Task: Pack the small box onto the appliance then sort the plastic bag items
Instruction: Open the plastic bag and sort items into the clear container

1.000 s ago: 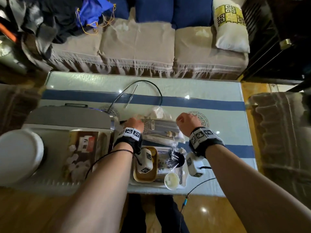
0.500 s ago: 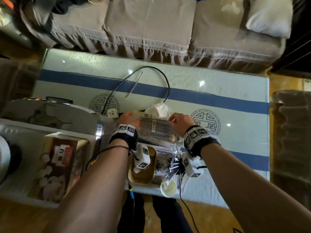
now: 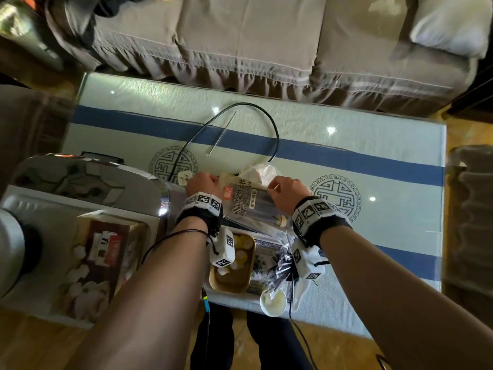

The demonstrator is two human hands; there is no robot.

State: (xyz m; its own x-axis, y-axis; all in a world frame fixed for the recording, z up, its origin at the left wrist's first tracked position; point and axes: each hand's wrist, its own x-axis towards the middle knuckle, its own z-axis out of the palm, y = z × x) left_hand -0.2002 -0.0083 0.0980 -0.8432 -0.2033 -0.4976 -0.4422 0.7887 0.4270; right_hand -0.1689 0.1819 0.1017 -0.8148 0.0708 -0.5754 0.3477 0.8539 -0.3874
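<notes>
A clear plastic packet of coffee stir sticks [image 3: 246, 202] lies at the middle of the table, printed with dark lettering. My left hand [image 3: 204, 184] grips its left edge and my right hand [image 3: 284, 190] pinches its right edge. A crumpled clear plastic bag [image 3: 260, 172] pokes out just behind the packet. At the left, a small brown printed box [image 3: 100, 263] rests on top of the silver and white appliance [image 3: 88, 180].
A tan tray [image 3: 232, 279] with yellow pieces, a patterned packet [image 3: 264, 260] and a small white cup [image 3: 273, 300] sit near the table's front edge. A black cable [image 3: 266, 121] and thin rod [image 3: 222, 133] lie further back. A grey sofa [image 3: 266, 44] stands behind the table [image 3: 373, 156].
The view has tipped downward and closer. Both hands stayed on the packet, with the right hand shifting onto its right edge.
</notes>
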